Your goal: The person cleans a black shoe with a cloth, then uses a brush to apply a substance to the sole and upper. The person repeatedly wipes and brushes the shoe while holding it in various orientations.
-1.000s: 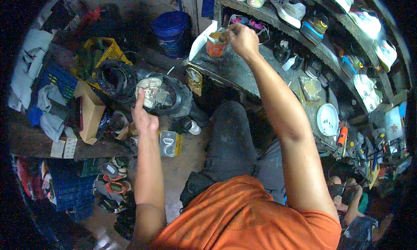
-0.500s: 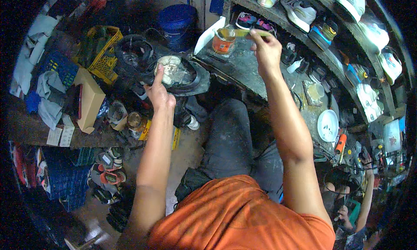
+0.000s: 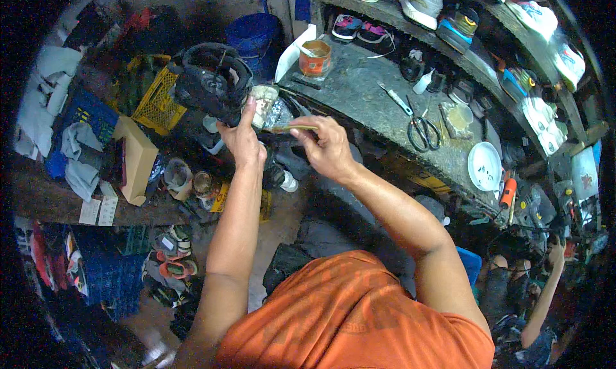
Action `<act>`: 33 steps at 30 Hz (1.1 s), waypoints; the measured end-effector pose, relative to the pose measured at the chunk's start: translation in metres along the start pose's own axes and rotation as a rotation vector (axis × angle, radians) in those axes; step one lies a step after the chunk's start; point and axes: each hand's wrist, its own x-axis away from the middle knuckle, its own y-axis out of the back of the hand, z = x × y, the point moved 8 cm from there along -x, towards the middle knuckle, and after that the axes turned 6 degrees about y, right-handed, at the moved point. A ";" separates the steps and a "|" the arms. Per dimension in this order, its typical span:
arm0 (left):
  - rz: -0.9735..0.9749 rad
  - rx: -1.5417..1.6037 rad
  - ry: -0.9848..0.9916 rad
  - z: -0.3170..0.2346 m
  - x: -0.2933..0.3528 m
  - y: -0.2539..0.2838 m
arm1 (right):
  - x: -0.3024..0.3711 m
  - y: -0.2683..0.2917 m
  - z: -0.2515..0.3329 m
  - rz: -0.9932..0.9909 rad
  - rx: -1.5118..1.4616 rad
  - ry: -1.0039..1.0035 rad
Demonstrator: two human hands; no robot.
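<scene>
a black shoe (image 3: pixel 215 80) is held up by the left hand (image 3: pixel 242 141), its pale sole heel (image 3: pixel 262 104) steadied by fingers closed around it, forefinger raised along the sole. a small brush (image 3: pixel 292 129) is pinched in the right hand (image 3: pixel 326 147), its tip laid at the sole. an orange glue tub (image 3: pixel 315 58) stands on the grey workbench (image 3: pixel 372 96), well apart, with scissors (image 3: pixel 420 130) and a white dish (image 3: pixel 484 166) further right.

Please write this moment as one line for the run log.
left hand: holds black shoe, pale sole up | right hand: holds thin brush at sole | orange glue pot: on grey bench
</scene>
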 end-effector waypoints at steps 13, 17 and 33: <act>0.199 0.015 -0.108 -0.007 0.024 -0.009 | 0.010 0.021 -0.002 0.007 0.332 -0.020; 0.184 -0.052 -0.176 -0.006 0.021 -0.003 | 0.014 0.000 0.010 0.261 0.345 0.077; 0.117 0.009 -0.331 -0.011 0.017 0.017 | 0.011 0.007 -0.005 -0.062 0.281 -0.134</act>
